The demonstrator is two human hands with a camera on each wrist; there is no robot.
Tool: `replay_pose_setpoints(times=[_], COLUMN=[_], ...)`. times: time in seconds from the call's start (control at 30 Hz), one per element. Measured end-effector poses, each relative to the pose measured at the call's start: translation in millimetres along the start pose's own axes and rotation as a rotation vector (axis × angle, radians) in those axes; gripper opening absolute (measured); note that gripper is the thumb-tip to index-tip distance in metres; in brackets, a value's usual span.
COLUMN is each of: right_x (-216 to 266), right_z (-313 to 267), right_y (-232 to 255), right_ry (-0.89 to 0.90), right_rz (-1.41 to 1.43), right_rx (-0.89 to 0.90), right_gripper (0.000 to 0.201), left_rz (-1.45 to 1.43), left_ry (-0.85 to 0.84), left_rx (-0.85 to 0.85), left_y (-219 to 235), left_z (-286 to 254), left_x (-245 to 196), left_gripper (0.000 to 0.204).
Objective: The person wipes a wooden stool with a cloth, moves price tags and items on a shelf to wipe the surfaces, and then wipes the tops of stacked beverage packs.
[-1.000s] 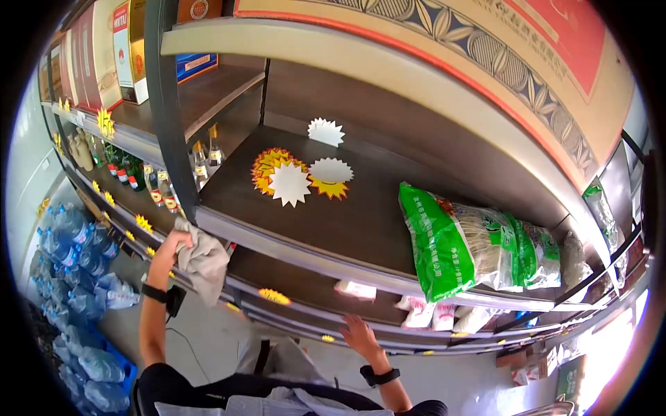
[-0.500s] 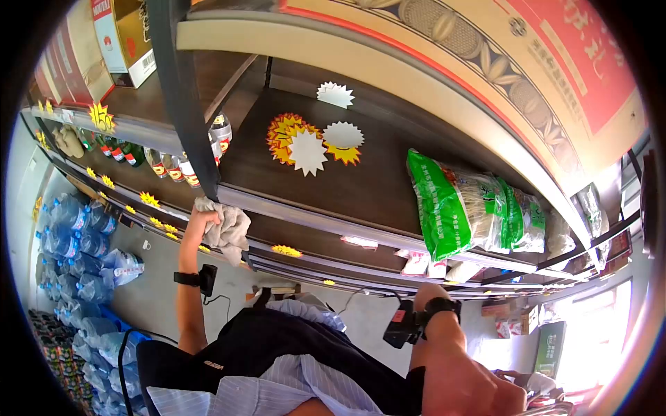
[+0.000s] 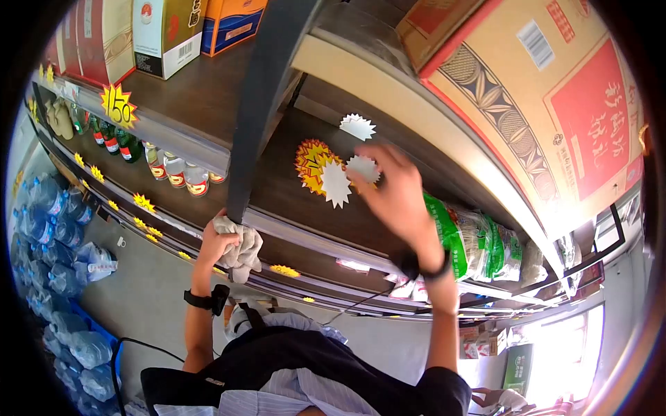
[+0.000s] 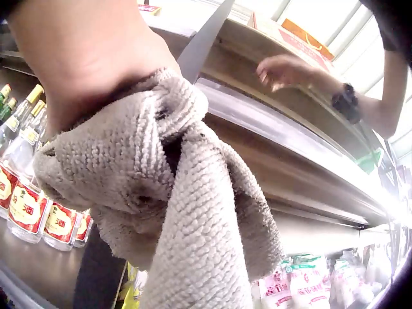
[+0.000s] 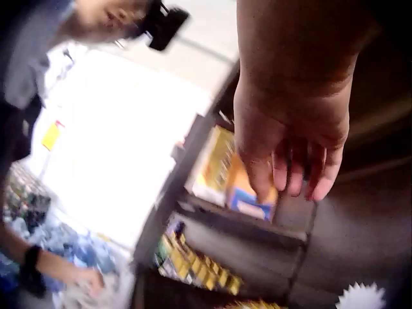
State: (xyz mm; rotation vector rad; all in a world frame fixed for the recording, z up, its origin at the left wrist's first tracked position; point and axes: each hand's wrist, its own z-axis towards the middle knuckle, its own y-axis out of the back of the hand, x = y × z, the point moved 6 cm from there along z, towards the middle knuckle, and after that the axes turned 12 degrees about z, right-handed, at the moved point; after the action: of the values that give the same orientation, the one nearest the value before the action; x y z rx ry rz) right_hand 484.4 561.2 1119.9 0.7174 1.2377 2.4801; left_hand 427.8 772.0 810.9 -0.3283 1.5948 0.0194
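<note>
My left hand [image 3: 215, 244] grips a crumpled grey cloth [image 3: 241, 253] beside the dark shelf post [image 3: 258, 111]. In the left wrist view the towelling cloth [image 4: 199, 225] hangs down in folds. My right hand [image 3: 395, 197] reaches over the middle shelf board, fingers extended and holding nothing. Beneath and beside it lie starburst price tags: a pile of yellow-and-red ones [image 3: 310, 159], a white one [image 3: 336, 186], and another white one [image 3: 361, 165] partly covered by the hand. One more white tag [image 3: 357, 126] sits farther back. In the right wrist view the fingers [image 5: 295, 177] point downward, apart from a white tag [image 5: 362, 297].
Green bags of noodles [image 3: 451, 232] lie right of my right hand. A large printed carton [image 3: 555, 118] stands on the upper shelf. Glass bottles [image 3: 175, 170] line the lower left shelf, with boxes [image 3: 166, 38] above. Wrapped water bottles [image 3: 52, 236] stand on the floor at left.
My right hand has swung from low by my body up over the price tags. The left hand keeps the cloth near the post. The head view has shifted.
</note>
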Motion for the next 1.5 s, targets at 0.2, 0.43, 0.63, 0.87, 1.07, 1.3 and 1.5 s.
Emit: replay_pose_setpoints(times=[0.2,0.43,0.63,0.87,1.07,1.3,1.5], right_x=[-194.1,-282.6,-266.2,-245.2,-178.7,-139.1,-222.0], right_z=[66.4,65.1,55.3,36.0,12.5,-39.8,-35.4], right_y=[-72.5,-91.4,-82.9,-74.1,-22.0,-40.7,-40.2], right_ry=[-0.069,0.141,0.088,-0.171,0.129,-0.095,-0.462], right_rz=[-0.604,-0.566,-0.412,-0.669,-0.55,0.166,0.033], right_rx=[0.245,0.087,0.005,0.195,-0.024,0.439,0.315], right_gripper=[0.062,0.054,0.036,0.025,0.022,0.04,0.062], left_rz=[0.086,0.099,0.027,0.005,0.03,0.022,0.071], left_ry=[-0.031,-0.028,0.031,0.004,-0.008,-0.025,-0.073], left_rx=[-0.029,-0.049,-0.025,-0.028,-0.081,-0.129,-0.19], left_y=[2.8,0.8,-1.0,-0.3,3.0,1.1,-2.0], left_z=[0.7,1.2,0.0,2.1,1.2,-1.6,-2.9], left_x=[-1.5,-6.3,-8.0,-3.5,6.2,6.0,18.3], left_gripper=[0.041,0.041,0.038,0.04,0.061,0.057,0.055])
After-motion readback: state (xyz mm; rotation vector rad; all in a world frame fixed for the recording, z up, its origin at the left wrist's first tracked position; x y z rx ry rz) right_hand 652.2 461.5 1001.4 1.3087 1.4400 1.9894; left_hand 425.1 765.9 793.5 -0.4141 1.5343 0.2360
